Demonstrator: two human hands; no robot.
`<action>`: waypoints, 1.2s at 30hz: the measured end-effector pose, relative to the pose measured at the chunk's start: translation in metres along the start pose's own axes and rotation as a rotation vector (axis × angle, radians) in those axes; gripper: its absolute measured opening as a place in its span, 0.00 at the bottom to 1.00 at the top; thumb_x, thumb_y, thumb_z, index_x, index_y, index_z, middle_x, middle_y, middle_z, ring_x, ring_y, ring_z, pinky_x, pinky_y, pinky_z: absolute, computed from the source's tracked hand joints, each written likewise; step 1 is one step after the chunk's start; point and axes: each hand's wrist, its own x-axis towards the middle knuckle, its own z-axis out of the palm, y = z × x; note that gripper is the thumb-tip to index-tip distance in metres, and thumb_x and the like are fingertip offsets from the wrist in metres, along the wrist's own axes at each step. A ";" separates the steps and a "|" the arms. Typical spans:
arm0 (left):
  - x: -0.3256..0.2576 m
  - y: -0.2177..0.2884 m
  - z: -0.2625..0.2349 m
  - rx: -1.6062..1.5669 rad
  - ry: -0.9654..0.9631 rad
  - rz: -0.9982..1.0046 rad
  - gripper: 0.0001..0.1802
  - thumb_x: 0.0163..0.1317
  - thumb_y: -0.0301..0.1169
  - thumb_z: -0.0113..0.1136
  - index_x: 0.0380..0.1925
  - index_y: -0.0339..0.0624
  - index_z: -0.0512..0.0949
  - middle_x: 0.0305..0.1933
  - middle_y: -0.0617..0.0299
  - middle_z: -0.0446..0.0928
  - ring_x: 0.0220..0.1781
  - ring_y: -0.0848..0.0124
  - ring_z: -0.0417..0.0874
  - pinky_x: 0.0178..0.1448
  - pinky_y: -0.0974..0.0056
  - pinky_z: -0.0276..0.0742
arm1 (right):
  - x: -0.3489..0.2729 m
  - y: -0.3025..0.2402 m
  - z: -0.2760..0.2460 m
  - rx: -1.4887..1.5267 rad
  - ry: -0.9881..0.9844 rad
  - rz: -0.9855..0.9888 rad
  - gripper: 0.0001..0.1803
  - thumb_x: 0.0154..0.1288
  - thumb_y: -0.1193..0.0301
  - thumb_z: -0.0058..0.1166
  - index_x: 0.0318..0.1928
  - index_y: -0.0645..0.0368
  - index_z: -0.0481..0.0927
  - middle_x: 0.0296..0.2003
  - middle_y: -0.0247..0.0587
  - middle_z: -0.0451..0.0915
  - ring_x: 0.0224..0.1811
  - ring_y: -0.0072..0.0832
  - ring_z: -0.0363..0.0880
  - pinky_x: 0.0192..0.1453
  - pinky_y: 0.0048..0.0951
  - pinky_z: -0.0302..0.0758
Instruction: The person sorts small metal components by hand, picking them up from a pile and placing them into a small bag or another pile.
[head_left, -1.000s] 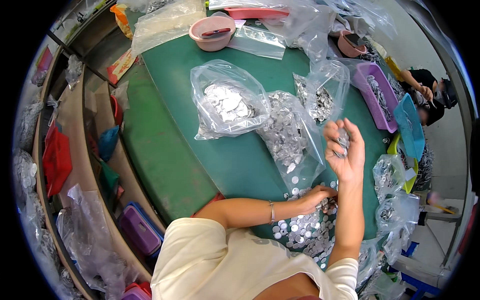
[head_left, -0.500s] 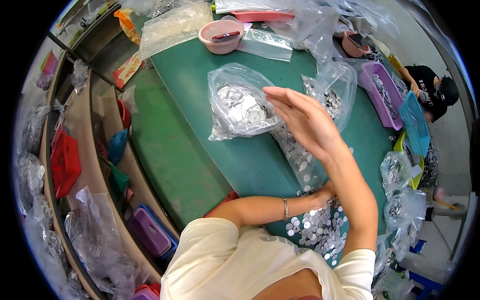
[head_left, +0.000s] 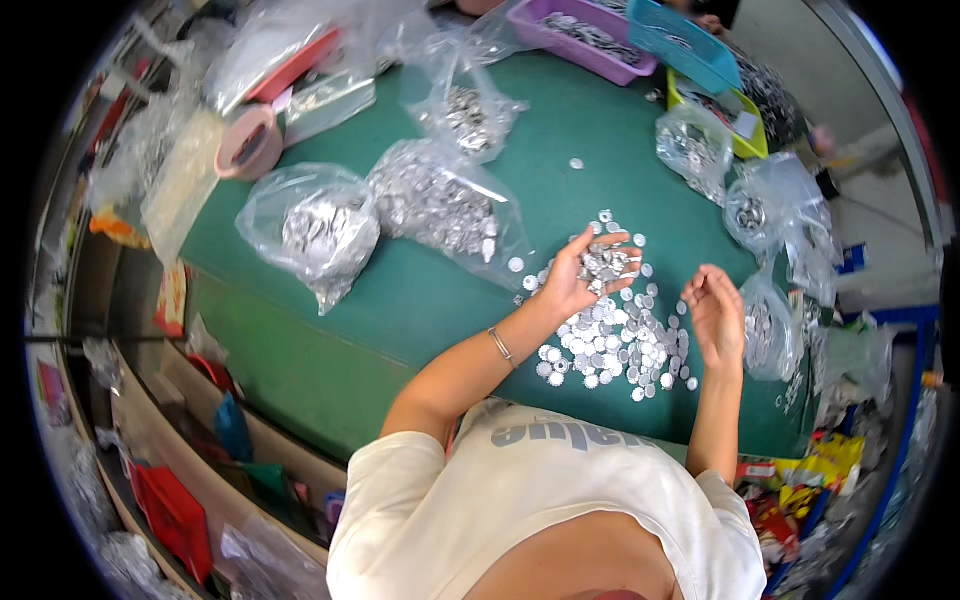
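Observation:
My left hand (head_left: 586, 272) is palm up above the near part of the green table, fingers stretched out, with a heap of small shiny metal pieces (head_left: 604, 265) lying in it. Beneath and around it spreads a loose pile of small round silver discs (head_left: 610, 345), some with scalloped edges. At the pile's right side, my right hand (head_left: 716, 315) is raised with its fingers curled and the tips close together. Whether anything is between those fingertips is too small to see.
Clear bags of silver pieces lie to the left: a rounded bag (head_left: 325, 235), a flat bag (head_left: 440, 205) and a farther one (head_left: 468, 120). More bags (head_left: 770, 325) line the right edge. A pink bowl (head_left: 250, 145) and purple, blue and yellow-green baskets (head_left: 590, 45) stand farther back.
The view has swung right. My right hand has come from beside the rounded bag to the pile's right side. My left hand, then partly hidden at the pile, is now palm up with metal pieces.

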 end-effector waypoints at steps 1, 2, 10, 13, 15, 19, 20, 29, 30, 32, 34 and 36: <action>0.000 -0.003 0.002 -0.092 -0.010 -0.026 0.28 0.67 0.48 0.34 0.52 0.34 0.66 0.50 0.44 0.71 0.50 0.53 0.76 0.49 0.52 0.78 | -0.014 0.006 -0.014 0.020 0.050 0.004 0.09 0.64 0.73 0.46 0.39 0.65 0.74 0.29 0.36 0.73 0.31 0.25 0.72 0.40 0.25 0.70; -0.002 -0.003 0.003 -0.114 0.002 -0.038 0.27 0.67 0.47 0.35 0.53 0.34 0.66 0.51 0.44 0.70 0.52 0.52 0.74 0.52 0.51 0.75 | -0.026 0.011 -0.025 0.040 0.097 0.010 0.08 0.64 0.73 0.45 0.39 0.65 0.74 0.29 0.36 0.73 0.31 0.25 0.72 0.39 0.25 0.70; -0.005 -0.036 0.035 -0.202 0.310 -0.152 0.16 0.61 0.35 0.47 0.44 0.35 0.68 0.47 0.48 0.70 0.42 0.61 0.73 0.42 0.60 0.73 | -0.075 0.023 -0.077 -0.169 0.321 -0.015 0.09 0.65 0.74 0.45 0.38 0.66 0.76 0.29 0.35 0.76 0.30 0.19 0.73 0.37 0.19 0.69; -0.009 -0.046 0.046 -0.149 0.490 -0.234 0.11 0.59 0.33 0.49 0.38 0.38 0.69 0.42 0.52 0.70 0.34 0.66 0.71 0.29 0.68 0.68 | -0.079 0.025 -0.075 -0.307 0.284 -0.043 0.08 0.64 0.74 0.46 0.37 0.65 0.76 0.28 0.34 0.76 0.30 0.20 0.72 0.38 0.21 0.70; -0.017 -0.043 0.041 -0.136 0.445 -0.324 0.09 0.59 0.33 0.49 0.37 0.41 0.69 0.40 0.53 0.70 0.33 0.67 0.70 0.25 0.71 0.64 | -0.081 0.032 -0.074 -0.366 0.262 -0.061 0.07 0.64 0.74 0.47 0.37 0.66 0.76 0.28 0.33 0.76 0.31 0.18 0.73 0.38 0.19 0.69; -0.044 -0.028 0.071 0.002 0.491 -0.099 0.10 0.60 0.35 0.50 0.35 0.39 0.70 0.36 0.53 0.73 0.30 0.67 0.72 0.23 0.70 0.66 | -0.083 0.046 -0.078 -0.401 0.244 -0.140 0.07 0.64 0.75 0.47 0.37 0.66 0.76 0.28 0.33 0.76 0.31 0.17 0.73 0.37 0.18 0.70; -0.053 -0.020 0.073 0.120 0.457 0.010 0.10 0.60 0.35 0.50 0.34 0.40 0.70 0.37 0.54 0.74 0.31 0.67 0.73 0.23 0.70 0.67 | -0.083 0.047 -0.077 -0.399 0.242 -0.152 0.07 0.64 0.76 0.47 0.38 0.66 0.76 0.28 0.33 0.75 0.31 0.17 0.72 0.37 0.18 0.69; -0.091 0.071 0.078 0.105 0.707 0.887 0.10 0.60 0.33 0.45 0.34 0.37 0.69 0.34 0.54 0.71 0.39 0.64 0.73 0.46 0.60 0.72 | -0.064 0.053 -0.052 -0.378 0.052 -0.157 0.06 0.64 0.77 0.45 0.38 0.66 0.75 0.29 0.33 0.74 0.32 0.17 0.71 0.38 0.18 0.68; -0.091 0.080 0.075 0.296 0.656 0.925 0.12 0.60 0.34 0.44 0.38 0.37 0.69 0.38 0.54 0.72 0.40 0.61 0.73 0.50 0.57 0.70 | -0.062 0.051 -0.048 -0.387 0.035 -0.158 0.06 0.64 0.77 0.45 0.38 0.66 0.75 0.29 0.33 0.74 0.32 0.18 0.71 0.38 0.18 0.68; -0.082 0.091 0.076 0.385 0.631 0.999 0.18 0.60 0.35 0.44 0.47 0.36 0.67 0.46 0.53 0.70 0.48 0.61 0.71 0.59 0.53 0.63 | -0.059 0.050 -0.044 -0.416 0.015 -0.167 0.06 0.64 0.78 0.46 0.38 0.66 0.75 0.29 0.34 0.75 0.32 0.18 0.71 0.39 0.18 0.68; -0.076 0.097 0.075 0.552 0.719 1.159 0.24 0.58 0.33 0.46 0.54 0.35 0.62 0.56 0.53 0.65 0.59 0.63 0.63 0.67 0.52 0.49 | -0.058 0.052 -0.043 -0.464 0.011 -0.180 0.06 0.62 0.78 0.47 0.37 0.66 0.76 0.29 0.34 0.76 0.32 0.18 0.72 0.38 0.19 0.69; -0.080 0.108 0.076 0.583 0.761 1.116 0.34 0.54 0.29 0.45 0.62 0.32 0.53 0.67 0.51 0.52 0.68 0.63 0.51 0.70 0.56 0.38 | -0.059 0.054 -0.044 -0.480 0.023 -0.202 0.05 0.61 0.79 0.47 0.36 0.67 0.76 0.29 0.35 0.76 0.31 0.18 0.72 0.38 0.19 0.69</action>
